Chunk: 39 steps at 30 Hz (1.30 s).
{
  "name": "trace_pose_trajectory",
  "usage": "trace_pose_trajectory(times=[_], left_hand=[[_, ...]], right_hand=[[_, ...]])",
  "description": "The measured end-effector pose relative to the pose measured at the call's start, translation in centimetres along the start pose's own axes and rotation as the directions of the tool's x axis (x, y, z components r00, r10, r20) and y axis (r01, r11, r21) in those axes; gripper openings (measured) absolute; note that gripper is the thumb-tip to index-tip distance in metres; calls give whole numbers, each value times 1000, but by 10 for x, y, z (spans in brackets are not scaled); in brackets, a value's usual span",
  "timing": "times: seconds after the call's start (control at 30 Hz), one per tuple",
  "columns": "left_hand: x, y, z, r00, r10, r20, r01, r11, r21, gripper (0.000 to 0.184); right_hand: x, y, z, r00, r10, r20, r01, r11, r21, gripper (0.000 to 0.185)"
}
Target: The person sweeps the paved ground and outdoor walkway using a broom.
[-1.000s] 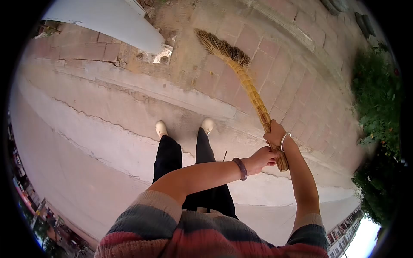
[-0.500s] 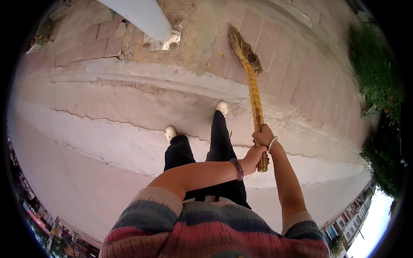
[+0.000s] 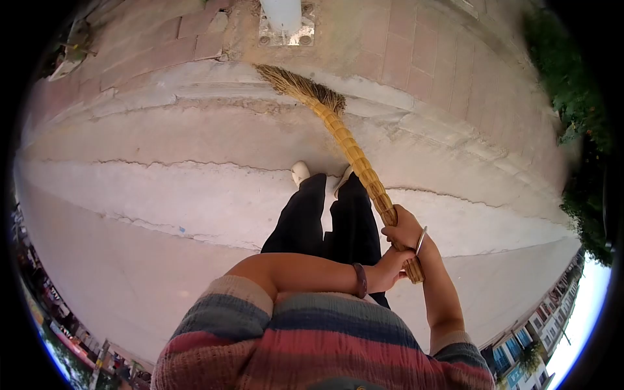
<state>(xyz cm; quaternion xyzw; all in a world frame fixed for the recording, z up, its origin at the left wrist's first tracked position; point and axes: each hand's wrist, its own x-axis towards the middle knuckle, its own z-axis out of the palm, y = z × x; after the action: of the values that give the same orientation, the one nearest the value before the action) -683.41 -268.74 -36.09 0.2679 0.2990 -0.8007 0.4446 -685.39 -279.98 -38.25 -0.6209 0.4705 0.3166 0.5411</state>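
Both hands grip a straw broom [image 3: 359, 162] by its thick, ribbed yellow handle. My right hand [image 3: 405, 229], with a silver bangle at the wrist, is wrapped around the upper part of the grip. Just below it, my left hand [image 3: 389, 268], wearing a dark bracelet, closes near the handle's butt end; some of its fingers are hidden. The handle slants up and left, away from my body. At its far end the brown bristles [image 3: 304, 88] fan out over the kerb edge, in front of my feet.
A white pole [image 3: 282, 14] on a bolted metal base stands beyond the bristles. A raised kerb [image 3: 403, 123] divides the cracked concrete [image 3: 149, 188] from reddish paving [image 3: 429, 55]. My pale shoes [image 3: 299, 172] stand on the concrete. Green bushes [image 3: 564, 84] line the right side.
The broom head has swung left, from the paving to the kerb edge, and the handle now slants more. Both hands are slightly lower and further right. My feet have come closer together.
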Motion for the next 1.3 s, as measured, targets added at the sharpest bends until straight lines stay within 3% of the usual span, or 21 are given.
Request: trace_pose_trajectory(times=[0.03,0.1,0.23,0.3,0.37,0.4,0.5,0.57,0.63,0.77,0.8,0.9,0.97,1.0,1.03,1.17,1.3], left_hand=[[6,1,-11,1000,-14,18,13,999,38,28],[20,11,-27,995,102,-18,-102,995,2,22],[38,17,-72,979,183,-89,-191,978,-87,16],[29,-12,-96,970,214,-118,-223,972,-69,15],[18,-42,-107,966,243,-89,-249,966,-67,15],[18,-56,-109,975,202,-97,-213,969,-127,17],[16,-99,-132,989,124,-78,-134,982,-131,19],[10,-112,-137,993,60,-105,-59,998,18,20],[11,-120,-148,981,-54,-184,80,987,137,21],[28,-108,-182,991,-91,-101,123,914,386,18],[37,-108,-188,994,-2,-109,36,949,312,15],[56,-70,-220,980,49,-190,28,924,381,10],[41,-42,-255,959,102,-264,4,928,374,8],[29,-32,-287,977,114,-180,-47,939,341,9],[4,-20,-308,966,145,-214,-73,948,309,10],[-101,2,-396,902,277,-332,-204,949,239,9],[-209,21,-486,839,407,-362,-408,910,78,13]], right_hand=[[6,2,5,997,-12,-73,16,998,59,38],[31,3,11,985,34,-169,-25,998,54,35],[82,9,43,992,90,-91,-95,994,-51,39],[78,30,82,990,-86,-115,55,967,-248,41],[58,50,101,999,-16,35,14,998,65,40],[48,61,108,992,-84,96,61,973,223,40],[21,89,129,986,-104,132,68,964,255,40],[18,129,154,998,-63,30,48,929,366,41],[12,153,172,998,34,-45,-4,842,540,38],[33,195,196,974,192,-121,-18,598,802,23],[43,197,199,963,221,-156,8,553,833,16],[92,184,210,958,279,-72,-44,389,920,11],[130,160,243,967,255,-20,-85,394,915,11],[138,136,264,967,249,-48,-69,440,895,12],[144,110,288,968,239,-74,-53,485,873,13],[189,44,418,989,135,-61,-76,815,575,31],[175,-86,513,995,43,87,-66,956,286,47]])
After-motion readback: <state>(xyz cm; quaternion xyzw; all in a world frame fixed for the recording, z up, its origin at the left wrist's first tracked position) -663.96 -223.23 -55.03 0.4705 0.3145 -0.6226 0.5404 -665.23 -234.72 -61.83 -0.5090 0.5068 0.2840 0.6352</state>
